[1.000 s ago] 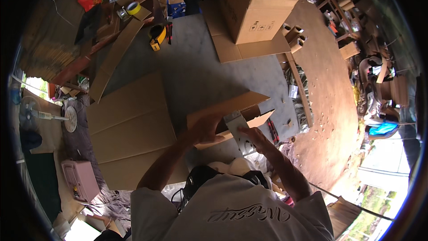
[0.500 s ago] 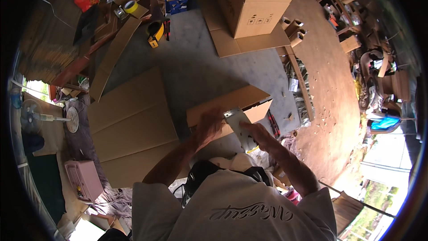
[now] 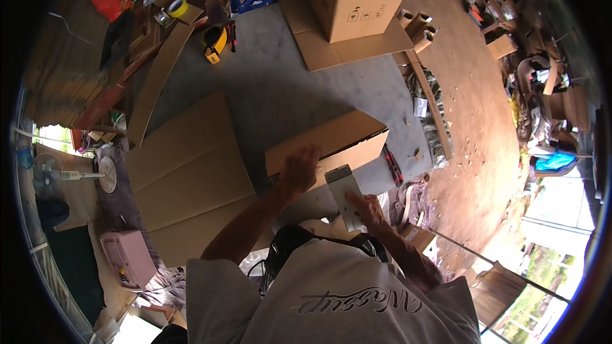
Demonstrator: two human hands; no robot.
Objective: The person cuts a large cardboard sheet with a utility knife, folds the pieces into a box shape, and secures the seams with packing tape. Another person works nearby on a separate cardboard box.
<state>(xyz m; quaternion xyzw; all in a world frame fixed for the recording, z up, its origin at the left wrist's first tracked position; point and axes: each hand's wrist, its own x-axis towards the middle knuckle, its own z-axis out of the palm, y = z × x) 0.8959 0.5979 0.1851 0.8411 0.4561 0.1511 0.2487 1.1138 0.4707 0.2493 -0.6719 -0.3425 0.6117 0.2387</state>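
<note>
A small brown cardboard box [image 3: 328, 134] lies on the grey table in front of me, with a dark seam running along its top. My left hand [image 3: 299, 170] is closed over its near left edge, fingers bent against the cardboard. Closed around a flat-sided grey metal tool [image 3: 344, 194], which looks like a tape dispenser, is my right hand [image 3: 366, 210]. The tool's far end sits right by the box's near side. Whether that end touches the box, I cannot tell.
A flat creased cardboard sheet [image 3: 191, 185] lies to the left. A tall carton [image 3: 363, 9] stands at the back on another sheet. Beside the box's right end is a red and black cutter [image 3: 393, 165]. A yellow and black tape measure [image 3: 215, 44] rests farther back.
My right hand has drawn the metal tool back toward me, off the box top. The box's far right flap now lies lower, nearly level. My left hand stays on the box.
</note>
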